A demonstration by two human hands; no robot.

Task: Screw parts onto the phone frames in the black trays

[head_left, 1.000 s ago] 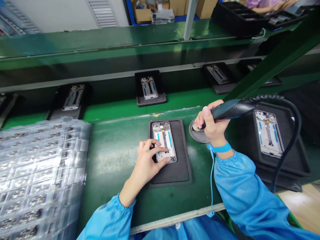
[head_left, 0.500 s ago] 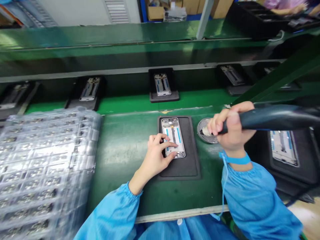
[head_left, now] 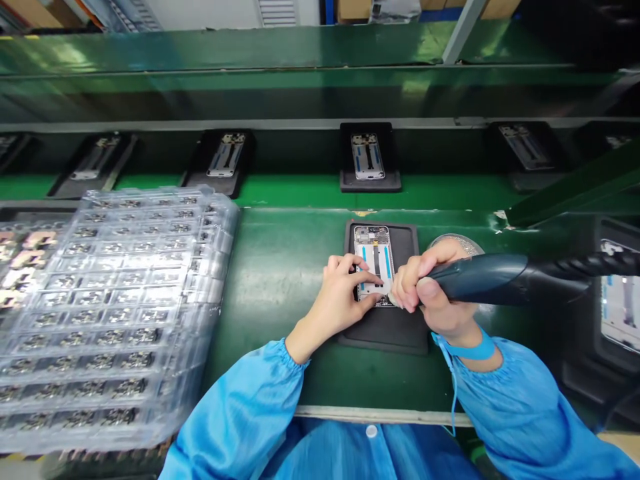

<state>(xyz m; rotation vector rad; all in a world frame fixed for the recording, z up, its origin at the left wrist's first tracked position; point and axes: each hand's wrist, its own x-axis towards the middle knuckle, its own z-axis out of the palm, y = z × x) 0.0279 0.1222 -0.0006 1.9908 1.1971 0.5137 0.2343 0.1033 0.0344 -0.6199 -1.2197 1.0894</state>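
**A:** Head view, then. Found the phone frame [head_left: 374, 263] where?

**B:** Seated in the black carrier [head_left: 400, 333] at mid-bench, dead ahead at twelve o'clock. Pinched at its near end by the left hand [head_left: 340, 300], in a narrow grip with the thumb at the near edge and fingertips on top.

**A:** And the right hand [head_left: 435, 303]?

**B:** Wrapped tight round the electric screwdriver [head_left: 480, 279], nose down by the frame's near right corner, at three o'clock of the left fingertips. Couldn't make out the bit itself.

**A:** Judged to handle how?

**B:** Light and thin. Stiff, but probably easy to bend or scratch, with bare parts showing inside. Best taken by the long metal edges, never the open middle.

**A:** Surface?

**B:** Smooth green mat [head_left: 285, 267], likely with a little grip. Flanked at nine o'clock by stacked clear trays [head_left: 125, 300]. Spotted a round screw dish [head_left: 465, 240] at two o'clock of the frame, half hidden behind the knuckles.

**A:** Room?

**B:** Crossed at twelve o'clock by a conveyor [head_left: 300, 190] bearing more loaded carriers [head_left: 369, 157]. Saw one further carrier [head_left: 617, 300] at three o'clock, under the tool's cable.
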